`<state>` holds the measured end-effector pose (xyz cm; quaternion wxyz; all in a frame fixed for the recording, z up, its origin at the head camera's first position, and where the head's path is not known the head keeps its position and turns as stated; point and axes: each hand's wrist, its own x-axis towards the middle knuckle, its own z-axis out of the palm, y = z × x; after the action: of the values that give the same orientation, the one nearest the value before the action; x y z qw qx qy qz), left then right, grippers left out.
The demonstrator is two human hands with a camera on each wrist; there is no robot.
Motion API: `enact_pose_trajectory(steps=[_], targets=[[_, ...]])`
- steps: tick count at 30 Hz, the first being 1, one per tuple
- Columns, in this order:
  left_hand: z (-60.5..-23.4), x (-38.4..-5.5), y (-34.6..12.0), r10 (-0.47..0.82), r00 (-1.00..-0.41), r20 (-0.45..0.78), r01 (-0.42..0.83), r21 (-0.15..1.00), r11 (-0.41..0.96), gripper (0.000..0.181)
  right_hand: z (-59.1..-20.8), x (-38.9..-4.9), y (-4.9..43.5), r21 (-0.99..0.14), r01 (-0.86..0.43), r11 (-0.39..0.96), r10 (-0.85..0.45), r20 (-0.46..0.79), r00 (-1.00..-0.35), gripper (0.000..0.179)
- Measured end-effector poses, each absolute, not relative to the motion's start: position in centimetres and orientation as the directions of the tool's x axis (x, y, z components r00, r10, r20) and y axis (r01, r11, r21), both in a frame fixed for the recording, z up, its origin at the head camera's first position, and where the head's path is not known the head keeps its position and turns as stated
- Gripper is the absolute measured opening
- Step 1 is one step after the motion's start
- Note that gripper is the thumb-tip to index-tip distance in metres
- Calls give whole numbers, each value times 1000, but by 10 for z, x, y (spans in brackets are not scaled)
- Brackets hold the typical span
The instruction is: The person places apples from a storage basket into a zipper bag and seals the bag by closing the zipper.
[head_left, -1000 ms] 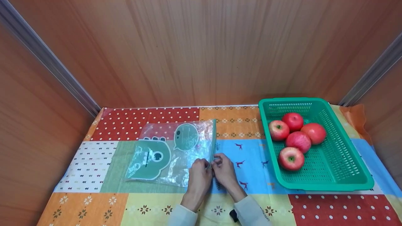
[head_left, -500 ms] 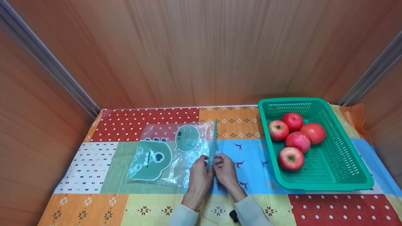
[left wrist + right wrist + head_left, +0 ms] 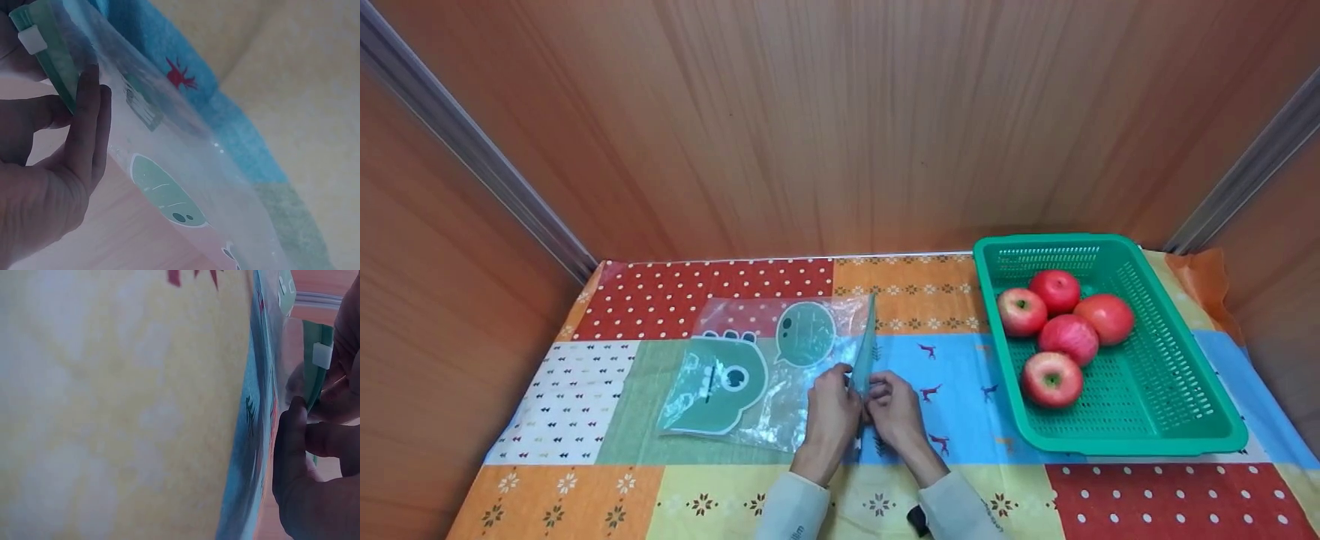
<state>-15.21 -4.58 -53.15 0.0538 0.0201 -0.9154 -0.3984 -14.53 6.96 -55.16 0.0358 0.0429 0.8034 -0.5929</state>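
Zip bag lies on desk, short of far edge; green strip now shows broader than moment ago. Our left hand and right hand pinch it near white slider; strip probably easier to work.

From my remote post I have the bag lying on the cloth, well apart from the basket to its right. The mouth strip runs front to back along the bag's right side; I find the left hand just left of it and the right hand just right, both at its nearer half. The slider sits by the strip's near end. Five apples lie in the basket, towards its left (I count one in front of the other four). The back wall rises behind the cloth.
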Motion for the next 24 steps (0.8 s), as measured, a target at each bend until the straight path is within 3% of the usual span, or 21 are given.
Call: enact_pose_trajectory(steps=[9,24], targets=[[-523,-147,-51,-115,-982,149,31,731,681,29,-551,-145,74,-953,108,282,52,-97,-994,23],[-510,-146,-68,-184,-982,-34,-111,896,430,34,-554,-144,77,-961,84,264,49,-73,-996,21]])
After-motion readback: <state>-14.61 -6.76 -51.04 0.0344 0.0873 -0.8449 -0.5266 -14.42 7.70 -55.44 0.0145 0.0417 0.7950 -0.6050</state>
